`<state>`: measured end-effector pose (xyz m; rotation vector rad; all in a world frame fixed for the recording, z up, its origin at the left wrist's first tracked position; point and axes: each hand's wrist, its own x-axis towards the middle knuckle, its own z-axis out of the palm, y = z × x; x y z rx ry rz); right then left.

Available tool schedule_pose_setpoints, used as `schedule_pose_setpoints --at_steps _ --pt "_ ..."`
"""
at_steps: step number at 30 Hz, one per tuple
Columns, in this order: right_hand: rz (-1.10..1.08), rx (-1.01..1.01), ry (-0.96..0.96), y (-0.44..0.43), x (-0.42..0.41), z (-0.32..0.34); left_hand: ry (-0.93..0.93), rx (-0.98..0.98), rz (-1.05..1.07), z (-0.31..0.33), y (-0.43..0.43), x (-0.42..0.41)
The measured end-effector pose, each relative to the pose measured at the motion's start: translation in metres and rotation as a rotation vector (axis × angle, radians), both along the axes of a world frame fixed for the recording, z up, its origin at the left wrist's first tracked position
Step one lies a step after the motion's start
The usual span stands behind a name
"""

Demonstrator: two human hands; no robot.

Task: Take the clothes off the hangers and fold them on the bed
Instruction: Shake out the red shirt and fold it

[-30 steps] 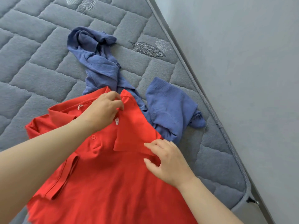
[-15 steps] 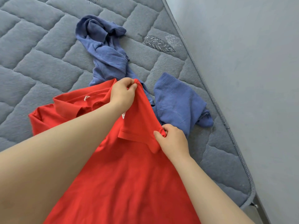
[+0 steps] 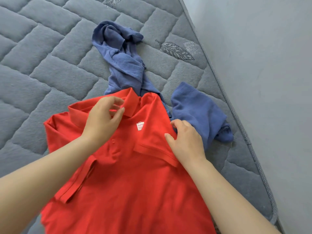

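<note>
Red polo shirt [image 3: 128, 183] lies spread face up on the bed [image 3: 50, 65], collar end away from the person, lower part running out of frame at the bottom. Collar [image 3: 130, 105] is open, a white label [image 3: 139, 126] shows inside the neck, and the button strip [image 3: 76, 181] is flipped out to the left. Left hand [image 3: 103, 119] is over the left side of the collar, fingers loosely bent and apart, grip released, nothing held. Right hand [image 3: 185, 142] rests on the shirt's right shoulder, thumb flat on the fabric, fingers bent at the shirt's edge; cannot tell if it pinches the cloth. Crumpled blue garment [image 3: 125, 68] lies on the bed beyond the shirt, touching it, one part tucked under the collar, another bunched just right of the right hand. Grey wall [image 3: 261, 65] runs along the bed's right edge.
</note>
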<state>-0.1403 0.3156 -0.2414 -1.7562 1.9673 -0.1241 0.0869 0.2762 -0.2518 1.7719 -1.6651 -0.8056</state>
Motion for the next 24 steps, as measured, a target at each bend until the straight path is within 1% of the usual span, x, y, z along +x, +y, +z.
schedule_pose_setpoints --at_steps 2,4,8,10,13,16,18,21,24 --pt "0.104 -0.012 -0.007 -0.016 0.014 0.002 -0.008 0.028 0.031 0.002 0.013 0.021" --pt "0.213 -0.051 0.031 -0.034 0.028 0.003 -0.013 0.044 0.063 0.002 0.021 0.037" --pt "0.353 -0.078 0.171 -0.066 0.050 0.004 -0.079 0.055 0.162 0.001 0.029 0.068" --pt "0.399 -0.043 0.233 -0.081 0.058 0.003 -0.152 0.084 0.186 -0.001 0.031 0.085" --pt "0.516 0.053 0.314 -0.096 0.066 -0.003 -0.307 0.220 0.129 -0.009 0.033 0.113" --pt "0.602 0.111 0.389 -0.107 0.073 -0.011 -0.382 0.370 -0.005 -0.017 0.032 0.136" --pt "0.623 0.115 0.413 -0.111 0.077 -0.016 -0.442 0.405 -0.080 -0.020 0.029 0.147" --pt "0.642 0.096 0.430 -0.115 0.080 -0.021 -0.423 0.417 -0.112 -0.016 0.023 0.159" --pt "0.673 0.072 0.469 -0.120 0.080 -0.023 -0.403 0.454 -0.261 -0.012 0.023 0.171"
